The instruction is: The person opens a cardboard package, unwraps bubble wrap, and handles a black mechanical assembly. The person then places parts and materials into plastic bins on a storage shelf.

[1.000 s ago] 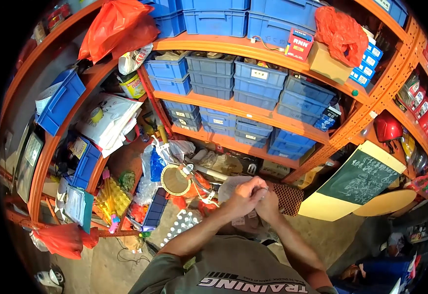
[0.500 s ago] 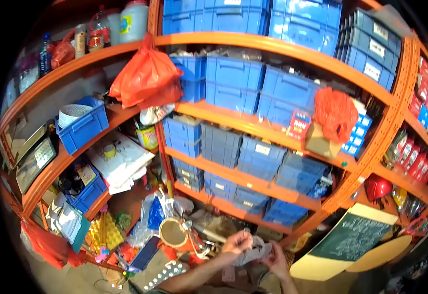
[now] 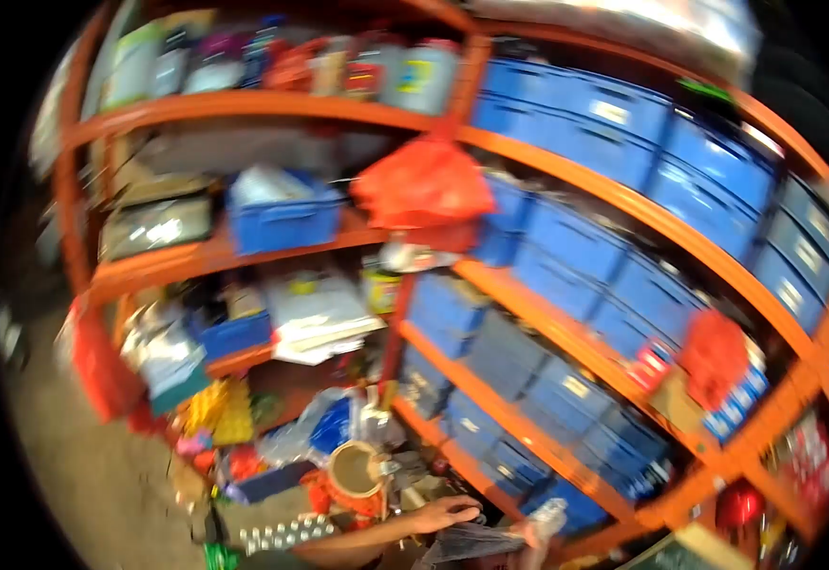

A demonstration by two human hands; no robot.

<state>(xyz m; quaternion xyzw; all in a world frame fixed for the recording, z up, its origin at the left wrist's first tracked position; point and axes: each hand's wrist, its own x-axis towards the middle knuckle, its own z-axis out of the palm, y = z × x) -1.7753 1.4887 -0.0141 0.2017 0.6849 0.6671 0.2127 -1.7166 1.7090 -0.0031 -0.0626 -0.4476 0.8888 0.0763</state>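
Observation:
A thin grey plastic bag (image 3: 476,543) hangs low at the bottom of the view, blurred by motion. My right hand (image 3: 533,548) grips its right side. A crumpled, whitish see-through piece (image 3: 549,516) sticks up at that hand's fingers; its kind is too smeared to name. Just above the left part of the bag is my left hand (image 3: 445,514), its fingers stretched out to the right and nothing visible in them. Left of my hands stands a round, pale-rimmed container (image 3: 356,469) beside orange-red plastic.
Orange shelving (image 3: 623,199) with blue bins (image 3: 566,252) surrounds the corner. A red bag (image 3: 426,190) hangs at the corner post, another (image 3: 101,361) at the left. Clear plastic bags (image 3: 324,423) and a tray of shiny round pieces (image 3: 286,534) lie low.
The view has swung left, showing more of the left shelves and floor. My left hand has gone from pinched at the grey bag to stretched fingers; a whitish piece now shows at my right hand.

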